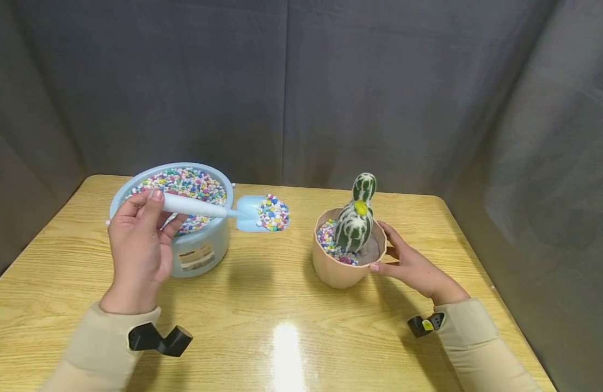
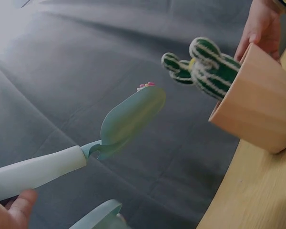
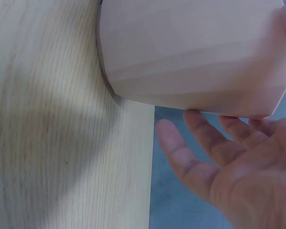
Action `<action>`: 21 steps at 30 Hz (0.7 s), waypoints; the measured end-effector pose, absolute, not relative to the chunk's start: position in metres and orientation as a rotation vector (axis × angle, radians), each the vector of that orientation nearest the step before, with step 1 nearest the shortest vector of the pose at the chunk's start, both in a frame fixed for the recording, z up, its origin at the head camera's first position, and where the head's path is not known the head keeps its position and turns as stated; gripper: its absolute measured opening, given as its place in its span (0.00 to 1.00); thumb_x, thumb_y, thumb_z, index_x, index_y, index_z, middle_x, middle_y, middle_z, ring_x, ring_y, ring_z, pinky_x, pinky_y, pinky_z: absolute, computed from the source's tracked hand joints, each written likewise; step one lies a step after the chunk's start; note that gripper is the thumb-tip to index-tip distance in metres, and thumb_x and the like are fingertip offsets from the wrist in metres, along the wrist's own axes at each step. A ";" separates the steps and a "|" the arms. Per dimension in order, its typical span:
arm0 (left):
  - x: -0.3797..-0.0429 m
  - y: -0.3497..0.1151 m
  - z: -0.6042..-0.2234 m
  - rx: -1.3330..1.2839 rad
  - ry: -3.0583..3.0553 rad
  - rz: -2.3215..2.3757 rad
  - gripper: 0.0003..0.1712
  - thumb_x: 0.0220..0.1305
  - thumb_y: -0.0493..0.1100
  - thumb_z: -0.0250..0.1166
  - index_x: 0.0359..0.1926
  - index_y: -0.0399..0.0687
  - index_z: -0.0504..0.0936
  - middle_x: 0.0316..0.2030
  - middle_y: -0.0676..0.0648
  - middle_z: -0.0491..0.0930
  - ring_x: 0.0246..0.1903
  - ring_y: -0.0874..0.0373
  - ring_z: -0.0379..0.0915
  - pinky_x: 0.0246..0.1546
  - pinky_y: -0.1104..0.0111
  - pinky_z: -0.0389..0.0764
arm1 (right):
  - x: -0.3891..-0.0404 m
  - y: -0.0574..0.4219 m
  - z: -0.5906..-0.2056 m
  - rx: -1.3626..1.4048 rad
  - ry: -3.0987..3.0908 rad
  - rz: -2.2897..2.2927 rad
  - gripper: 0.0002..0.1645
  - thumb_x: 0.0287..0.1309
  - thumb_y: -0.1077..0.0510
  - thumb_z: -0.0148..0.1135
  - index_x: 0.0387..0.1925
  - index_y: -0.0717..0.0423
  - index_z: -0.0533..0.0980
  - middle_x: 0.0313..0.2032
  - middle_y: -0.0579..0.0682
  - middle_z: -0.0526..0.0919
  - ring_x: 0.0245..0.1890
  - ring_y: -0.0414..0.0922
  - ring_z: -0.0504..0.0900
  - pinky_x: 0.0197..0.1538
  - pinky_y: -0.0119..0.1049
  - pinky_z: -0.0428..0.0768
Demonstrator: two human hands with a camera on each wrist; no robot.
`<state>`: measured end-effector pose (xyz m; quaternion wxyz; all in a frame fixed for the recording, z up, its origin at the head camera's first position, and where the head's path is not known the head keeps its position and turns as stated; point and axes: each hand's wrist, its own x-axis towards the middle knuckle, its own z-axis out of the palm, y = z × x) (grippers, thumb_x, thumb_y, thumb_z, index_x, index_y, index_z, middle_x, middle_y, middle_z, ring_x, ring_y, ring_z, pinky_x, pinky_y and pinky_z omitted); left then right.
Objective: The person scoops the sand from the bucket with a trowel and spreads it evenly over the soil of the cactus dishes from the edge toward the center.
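My left hand (image 1: pixel 140 245) pinches the pale handle of a light-blue trowel (image 1: pixel 196 207) between thumb and fingers. The trowel is held level in the air, its blade pointing right and carrying a heap of multicoloured pebbles (image 1: pixel 274 213). Under the handle is a round blue tub (image 1: pixel 219 251) full of the same pebbles. To the right stands a peach flowerpot (image 1: pixel 337 273) with a green-and-white knitted cactus (image 1: pixel 354 228). Pebbles cover the pot's left side; a grey surface shows on its right. My right hand (image 1: pixel 411 267) holds the pot's right side, thumb at the near rim, fingers behind.
The wooden table (image 1: pixel 242 326) reaches back to a dark grey curtain (image 1: pixel 282 98), which also hangs along both sides. A few stray pebbles lie by the tub and near the table's right edge. A label (image 1: pixel 196 257) is on the tub's front.
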<state>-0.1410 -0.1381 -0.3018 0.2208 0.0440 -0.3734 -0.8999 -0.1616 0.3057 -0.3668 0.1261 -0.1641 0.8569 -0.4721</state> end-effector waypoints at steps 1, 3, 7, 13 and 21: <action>-0.141 -0.136 -0.302 0.114 -1.032 -2.495 0.06 0.71 0.31 0.65 0.45 0.33 0.76 0.39 0.41 0.81 0.32 0.55 0.84 0.34 0.67 0.90 | -0.162 0.306 -0.367 -0.477 2.493 -1.376 0.58 0.69 0.55 0.69 0.82 0.54 0.38 0.79 0.67 0.41 0.71 0.70 0.62 0.66 0.62 0.74; -0.140 -0.131 -0.303 0.092 -1.037 -2.508 0.05 0.72 0.31 0.64 0.44 0.34 0.76 0.37 0.42 0.82 0.31 0.56 0.84 0.33 0.67 0.90 | -0.161 0.306 -0.367 -0.470 2.492 -1.375 0.58 0.69 0.55 0.69 0.82 0.53 0.38 0.80 0.67 0.41 0.71 0.70 0.62 0.66 0.62 0.74; -0.138 -0.122 -0.303 0.063 -1.048 -2.530 0.04 0.72 0.30 0.64 0.43 0.34 0.76 0.35 0.42 0.83 0.30 0.56 0.84 0.31 0.68 0.89 | -0.162 0.307 -0.368 -0.459 2.493 -1.376 0.58 0.68 0.55 0.69 0.82 0.53 0.38 0.80 0.66 0.40 0.72 0.70 0.62 0.66 0.61 0.75; -0.136 -0.109 -0.305 0.035 -1.087 -2.539 0.03 0.72 0.30 0.63 0.43 0.34 0.76 0.35 0.43 0.84 0.32 0.57 0.85 0.32 0.68 0.89 | -0.162 0.308 -0.368 -0.454 2.492 -1.380 0.58 0.68 0.55 0.69 0.83 0.52 0.39 0.80 0.65 0.40 0.71 0.69 0.62 0.65 0.59 0.76; -0.131 -0.092 -0.314 0.021 -1.273 -2.508 0.02 0.75 0.29 0.59 0.43 0.37 0.77 0.37 0.44 0.87 0.36 0.59 0.86 0.36 0.70 0.89 | -0.162 0.307 -0.368 -0.453 2.472 -1.399 0.58 0.69 0.55 0.68 0.83 0.51 0.38 0.80 0.64 0.40 0.72 0.69 0.60 0.67 0.62 0.73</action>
